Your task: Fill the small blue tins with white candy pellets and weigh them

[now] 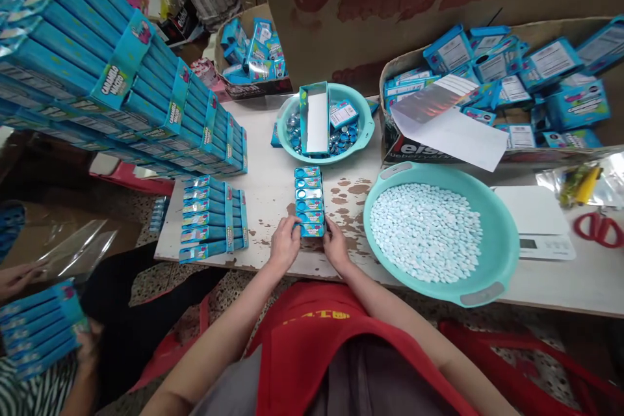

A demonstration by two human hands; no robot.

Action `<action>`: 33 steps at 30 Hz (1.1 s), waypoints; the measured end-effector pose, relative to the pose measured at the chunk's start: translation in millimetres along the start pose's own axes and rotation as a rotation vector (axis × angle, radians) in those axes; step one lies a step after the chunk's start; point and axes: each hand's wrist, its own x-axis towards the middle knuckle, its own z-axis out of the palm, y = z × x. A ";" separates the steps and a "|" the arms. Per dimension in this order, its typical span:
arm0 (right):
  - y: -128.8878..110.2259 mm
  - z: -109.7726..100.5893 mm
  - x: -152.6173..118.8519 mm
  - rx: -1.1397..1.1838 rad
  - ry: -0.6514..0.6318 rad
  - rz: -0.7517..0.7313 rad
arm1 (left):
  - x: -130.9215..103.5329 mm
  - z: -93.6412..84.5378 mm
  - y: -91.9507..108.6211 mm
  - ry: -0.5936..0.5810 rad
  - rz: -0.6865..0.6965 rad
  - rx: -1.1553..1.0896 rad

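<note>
A short column of several small blue boxes [309, 203] lies on the worn white table [266, 198] in front of me. My left hand [285, 242] touches the left side of the column near its front end, thumb and fingers closed at the box edge. My right hand [336, 242] is at the right side of the front box, fingers bent against it. Beyond the column, a teal basin [366, 136] holds small round pieces, a blue box and an open tray with a white inside.
A large teal basin [504, 234] of pale candies stands at right, beside a white scale [550, 247] and red scissors [598, 229]. Blue packs [214, 221] and a tall stack [97, 71] are at left. Boxes fill a carton [390, 136]. Another person's hand [88, 341] holds packs.
</note>
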 end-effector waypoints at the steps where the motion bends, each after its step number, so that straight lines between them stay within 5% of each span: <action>1: 0.0 0.1 0.1 -0.003 -0.001 0.005 | 0.1 -1.7 0.0 -0.027 0.051 0.038; 6: -1.9 -1.8 -0.1 -0.010 -0.013 0.006 | -1.2 -2.7 -4.5 -0.172 0.219 0.380; 10: -3.3 -4.1 0.5 -0.014 -0.028 -0.006 | 1.2 4.0 -7.6 -0.147 0.276 0.547; 17: -7.2 -6.3 0.0 -0.011 -0.034 -0.017 | 2.9 8.5 -9.9 0.015 0.329 0.559; 33: -10.3 -9.5 1.9 0.038 -0.052 0.046 | 9.6 37.4 -39.5 0.001 0.417 0.352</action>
